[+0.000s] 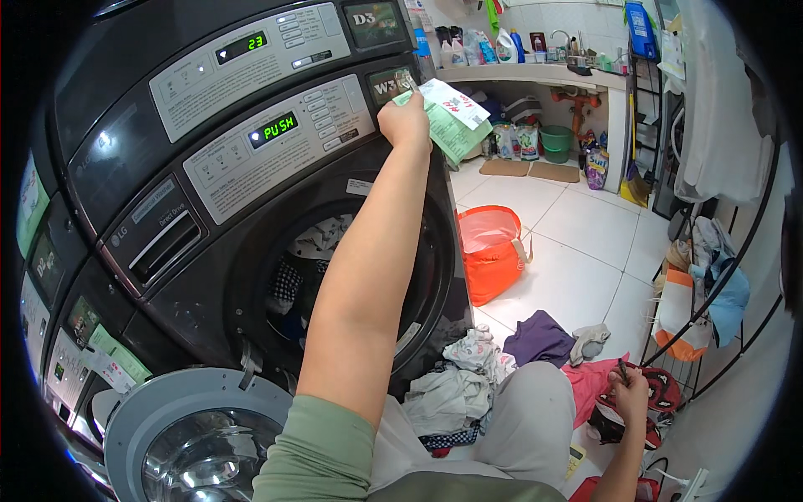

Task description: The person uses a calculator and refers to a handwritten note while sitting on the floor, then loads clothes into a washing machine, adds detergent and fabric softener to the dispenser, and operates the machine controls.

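My left hand (406, 122) is raised to the upper right corner of the black LG washer's front. It grips a green paper slip (461, 128) with a white slip (453, 103) over it, at a metal clip beside the machine's label plate. Low at the right, my right hand (627, 389) holds a small dark object, perhaps a pen. The washer's round door (194, 389) hangs wide at the lower left. Patterned garments (285, 282) lie inside the drum, partly hidden by my left forearm. The washer's display panel (273, 130) is lit.
Piled garments (452, 398), a purple cloth (539, 339) and a pink cloth (590, 383) lie on the white tiles around my knee. An orange bag (492, 257) stands beside the washer. A wire rack (693, 314) with cloths and bags lines the right wall. Detergent bottles (507, 47) stand on the back counter.
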`<state>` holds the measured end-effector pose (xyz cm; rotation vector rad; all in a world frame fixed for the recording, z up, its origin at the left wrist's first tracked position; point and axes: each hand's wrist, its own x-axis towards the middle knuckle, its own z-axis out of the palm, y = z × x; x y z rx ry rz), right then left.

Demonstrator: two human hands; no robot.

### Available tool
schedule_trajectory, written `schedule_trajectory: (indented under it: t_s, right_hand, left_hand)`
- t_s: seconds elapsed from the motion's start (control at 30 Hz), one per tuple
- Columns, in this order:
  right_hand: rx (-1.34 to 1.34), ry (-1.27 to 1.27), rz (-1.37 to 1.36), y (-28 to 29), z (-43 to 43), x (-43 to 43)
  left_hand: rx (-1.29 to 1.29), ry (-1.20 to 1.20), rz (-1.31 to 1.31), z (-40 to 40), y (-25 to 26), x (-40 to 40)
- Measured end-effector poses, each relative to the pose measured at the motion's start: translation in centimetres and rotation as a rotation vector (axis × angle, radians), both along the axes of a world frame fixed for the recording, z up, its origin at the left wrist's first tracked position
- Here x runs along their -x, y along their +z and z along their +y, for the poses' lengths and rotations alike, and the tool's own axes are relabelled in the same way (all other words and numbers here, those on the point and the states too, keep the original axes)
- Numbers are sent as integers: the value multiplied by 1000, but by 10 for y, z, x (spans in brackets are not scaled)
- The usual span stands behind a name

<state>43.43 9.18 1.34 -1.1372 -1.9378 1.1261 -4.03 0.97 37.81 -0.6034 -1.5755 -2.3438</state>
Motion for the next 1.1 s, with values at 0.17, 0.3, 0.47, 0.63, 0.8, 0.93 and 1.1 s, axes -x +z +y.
schedule_trajectory:
  t_s: [0.17, 0.3, 0.47, 0.63, 0.8, 0.93, 1.1]
  right_hand:
    - [-23, -17, -1, -9, -2, -6]
    - [18, -22, 9, -8, -9, -6]
    - [20, -5, 34, -39, -17, -7]
    - [-194, -219, -37, -119, -37, -52]
    - [285, -129, -542, -254, -124, -70]
    - [566, -312, -721, -287, -145, -104]
    - [598, -628, -821, -377, -132, -138]
  left_hand:
    - [-169, -20, -37, 13, 6, 11]
    - [-208, -53, -127, 18, 3, 17]
    - [-159, -68, 63, -4, -36, 30]
    - [134, -94, 56, -14, -109, -48]
    - [372, -129, -330, -145, -338, -34]
    - [777, -276, -676, -193, -465, -51]
    - [827, -72, -1009, -233, -515, -67]
